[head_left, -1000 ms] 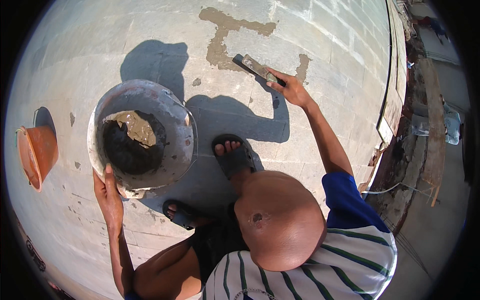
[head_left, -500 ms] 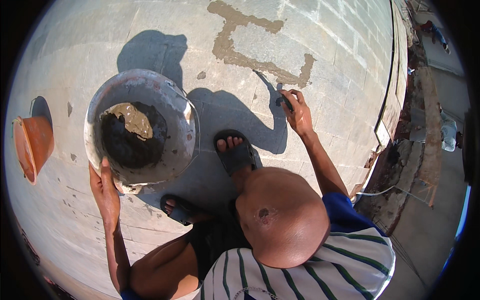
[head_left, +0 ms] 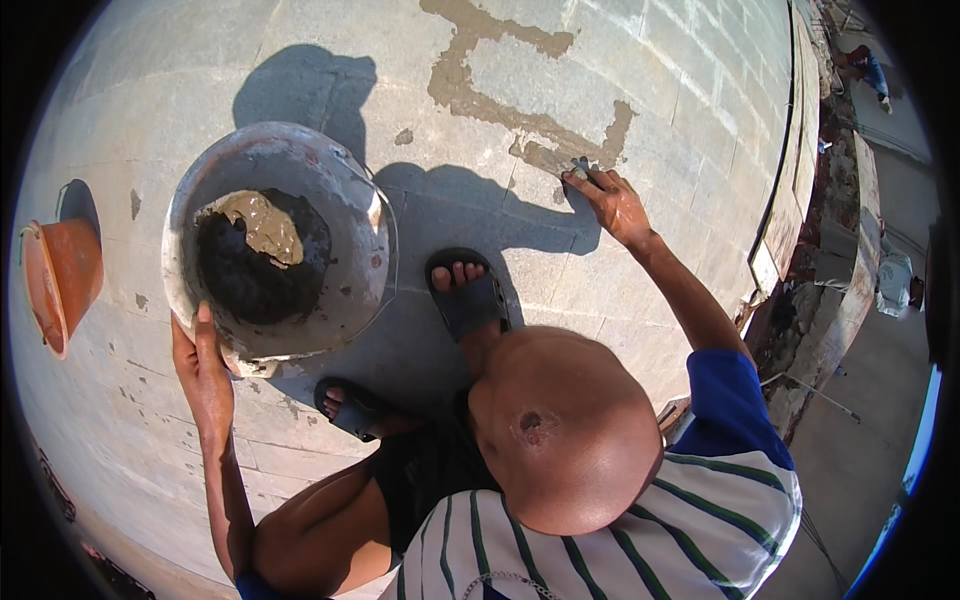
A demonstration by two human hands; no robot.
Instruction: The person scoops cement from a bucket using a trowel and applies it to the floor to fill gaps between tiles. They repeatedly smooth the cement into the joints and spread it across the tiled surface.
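My left hand [head_left: 204,385] grips the lower left rim of a pale, stained bucket [head_left: 178,250], its thumb over the edge. Wet grey mortar [head_left: 262,228] lies inside the bucket, partly in dark shade. My right hand [head_left: 612,205] is closed around a trowel [head_left: 581,164], mostly hidden by the fingers, with its blade hard to make out. The trowel is at the near edge of a wet mortar strip [head_left: 455,75], which runs in a bent line over the grey block surface [head_left: 680,230].
An orange bucket [head_left: 78,275] lies tipped on its side at the far left. My sandalled feet [head_left: 465,295] stand between the pale bucket and my right arm. Boards [head_left: 790,200] line the right edge; beyond them are two people [head_left: 868,72], [head_left: 895,280] lower down.
My right hand has moved slightly right, with the trowel closer against the mortar. The strip's near edge now reaches further left. My left hand still grips the bucket.
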